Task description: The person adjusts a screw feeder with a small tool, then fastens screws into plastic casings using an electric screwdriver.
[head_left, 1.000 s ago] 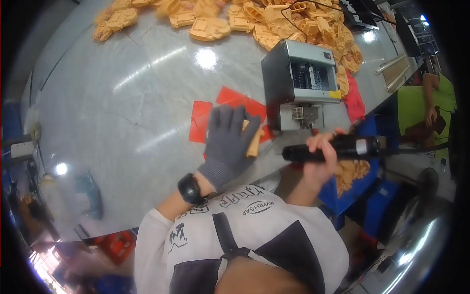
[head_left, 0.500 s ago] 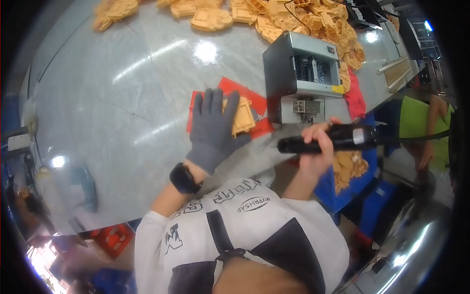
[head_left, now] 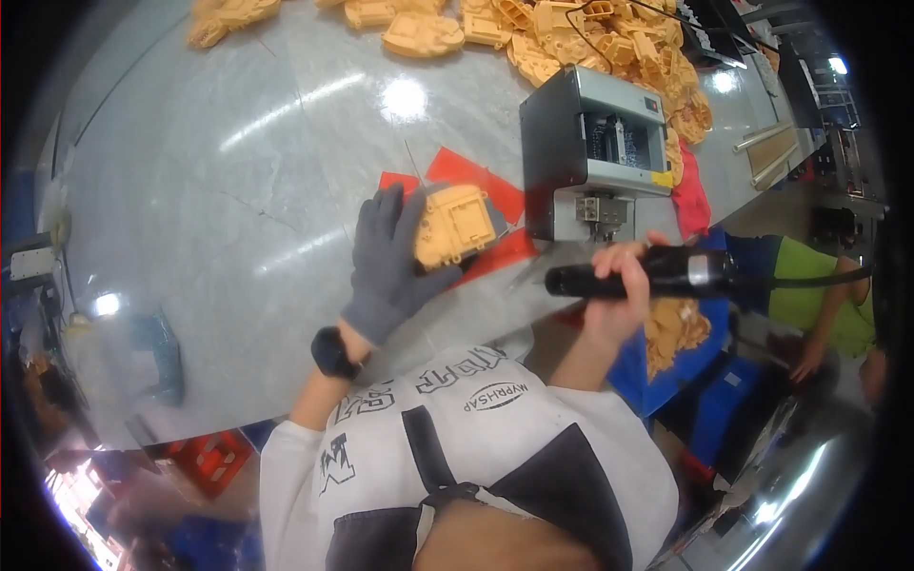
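My left hand [head_left: 386, 266], in a grey glove, lies flat along the left side of a yellow plastic housing [head_left: 455, 226]. Its fingers are stretched out and the thumb is spread below the part's lower edge, touching or very near it. Under the housing are red pads [head_left: 481, 181], partly covered. My bare right hand [head_left: 619, 285] is wrapped around a black electric screwdriver [head_left: 681, 270], held level at the table's front edge with its tip toward the left. A cable runs from its right end.
A box-shaped screw feeder [head_left: 590, 143] stands right of the housing. Yellow parts [head_left: 609, 48] are heaped at the back; more lie in a blue bin [head_left: 628, 376] below the edge. A red cloth [head_left: 693, 195] hangs nearby. A person in green [head_left: 809, 285] is at far right.
My left hand has slid left off the top of the yellow housing, uncovering more of it. My right hand keeps the screwdriver in nearly the same place.
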`<state>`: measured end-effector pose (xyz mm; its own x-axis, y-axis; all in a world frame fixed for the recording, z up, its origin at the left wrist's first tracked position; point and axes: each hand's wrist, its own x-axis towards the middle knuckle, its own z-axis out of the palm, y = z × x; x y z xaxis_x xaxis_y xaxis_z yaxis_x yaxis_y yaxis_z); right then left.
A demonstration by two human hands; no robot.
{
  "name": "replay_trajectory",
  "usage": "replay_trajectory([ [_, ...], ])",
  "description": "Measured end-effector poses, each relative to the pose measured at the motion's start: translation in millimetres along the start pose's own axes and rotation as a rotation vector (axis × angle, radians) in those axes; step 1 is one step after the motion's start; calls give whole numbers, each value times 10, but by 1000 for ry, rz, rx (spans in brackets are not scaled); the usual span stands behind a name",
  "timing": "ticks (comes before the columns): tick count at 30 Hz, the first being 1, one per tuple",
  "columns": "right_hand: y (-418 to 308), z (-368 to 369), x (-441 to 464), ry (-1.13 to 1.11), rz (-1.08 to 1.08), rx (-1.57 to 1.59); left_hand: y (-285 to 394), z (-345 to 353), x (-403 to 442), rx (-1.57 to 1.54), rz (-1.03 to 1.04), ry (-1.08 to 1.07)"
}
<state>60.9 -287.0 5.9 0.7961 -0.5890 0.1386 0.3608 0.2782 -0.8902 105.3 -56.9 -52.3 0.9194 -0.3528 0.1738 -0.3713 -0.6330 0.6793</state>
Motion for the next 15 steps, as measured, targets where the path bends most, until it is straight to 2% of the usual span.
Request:
replay_trajectory([
  [2,-45,16,18,-6,-41,-54,184,-133,-30,-159,154,125],
  [3,-78,22,39,-41,-114,-29,293,-260,-10,-172,164,123],
  [5,-180,26,51,-69,-183,-29,502,-486,-12,-178,446,310],
  [7,-282,71,123,-47,-377,-90,424,-272,172,-11,351,306],
  [9,-362,38,198,-58,-402,-103,241,178,299,182,195,92],
  [13,-385,64,375,-68,-529,-163,154,176,189,202,217,133],
  [15,-314,84,463,-49,-536,-164,37,234,99,6,219,267],
])
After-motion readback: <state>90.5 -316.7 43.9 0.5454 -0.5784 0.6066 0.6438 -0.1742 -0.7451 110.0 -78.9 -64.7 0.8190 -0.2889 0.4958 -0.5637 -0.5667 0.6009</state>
